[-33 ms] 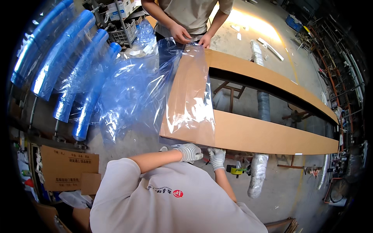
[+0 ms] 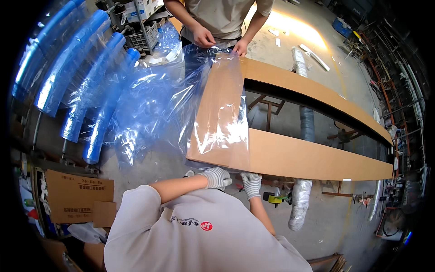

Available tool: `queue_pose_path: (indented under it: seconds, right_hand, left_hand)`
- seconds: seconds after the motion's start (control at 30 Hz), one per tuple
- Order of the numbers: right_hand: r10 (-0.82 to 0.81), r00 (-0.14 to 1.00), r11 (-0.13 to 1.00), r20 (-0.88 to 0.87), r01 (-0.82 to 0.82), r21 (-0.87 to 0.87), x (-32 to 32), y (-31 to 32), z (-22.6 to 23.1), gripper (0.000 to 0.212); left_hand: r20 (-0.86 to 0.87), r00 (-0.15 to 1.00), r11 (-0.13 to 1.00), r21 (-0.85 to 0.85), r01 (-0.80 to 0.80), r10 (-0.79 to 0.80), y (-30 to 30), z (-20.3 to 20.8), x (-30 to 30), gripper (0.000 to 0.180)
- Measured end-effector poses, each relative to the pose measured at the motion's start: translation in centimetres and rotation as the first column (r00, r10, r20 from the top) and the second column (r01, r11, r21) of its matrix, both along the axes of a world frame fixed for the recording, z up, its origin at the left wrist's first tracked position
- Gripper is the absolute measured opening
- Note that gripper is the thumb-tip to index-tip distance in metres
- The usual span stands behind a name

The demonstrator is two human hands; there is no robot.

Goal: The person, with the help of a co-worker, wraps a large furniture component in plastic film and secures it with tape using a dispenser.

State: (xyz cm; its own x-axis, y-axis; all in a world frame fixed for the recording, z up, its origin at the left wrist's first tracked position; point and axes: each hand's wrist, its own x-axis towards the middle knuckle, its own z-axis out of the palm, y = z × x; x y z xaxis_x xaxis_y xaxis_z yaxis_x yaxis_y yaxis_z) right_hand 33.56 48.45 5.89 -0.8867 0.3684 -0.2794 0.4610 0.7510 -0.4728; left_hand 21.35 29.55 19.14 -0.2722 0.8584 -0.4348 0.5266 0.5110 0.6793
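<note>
Two gloved hands (image 2: 218,178) (image 2: 252,185), near edge of cardboard frame (image 2: 317,159), open centre

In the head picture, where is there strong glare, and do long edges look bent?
Head view: white glare on plastic film over the left end of the brown frame, and a washed-out floor patch at top; head view: the frame's long sides bow, fisheye-like.

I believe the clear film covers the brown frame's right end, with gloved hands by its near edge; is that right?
Not quite: in the head view, the clear film covers the left end of the brown frame. The left hand and right hand are by its near edge.
</note>
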Motion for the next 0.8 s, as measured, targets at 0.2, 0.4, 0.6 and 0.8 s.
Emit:
queue_pose_path:
  seconds: [0.2,0.4,0.6,0.8]
  right_hand:
    - [0.133,0.939,0.987,-0.316,-0.097,0.129,-2.5,-6.0,1.0,0.021]
    - [0.143,0.944,0.984,-0.297,-0.103,0.147,-3.3,-7.6,3.3,0.022]
    - [0.033,0.997,0.923,-0.064,-0.005,0.386,-1.1,-3.5,6.0,0.024]
    - [-0.444,0.875,0.801,0.192,0.291,0.524,2.3,3.0,8.7,0.028]
  left_hand:
    - [0.315,0.83,0.884,-0.077,-0.462,0.461,-10.6,-6.2,-3.1,0.038]
    - [0.439,0.602,0.73,-0.222,-0.647,0.667,-14.1,-6.1,-5.3,0.045]
    - [0.778,-0.181,0.399,-0.488,-0.776,0.601,-16.3,-8.8,-5.6,0.091]
    - [0.743,-0.638,0.019,-0.654,-0.756,0.202,-17.4,-11.5,-7.5,0.096]
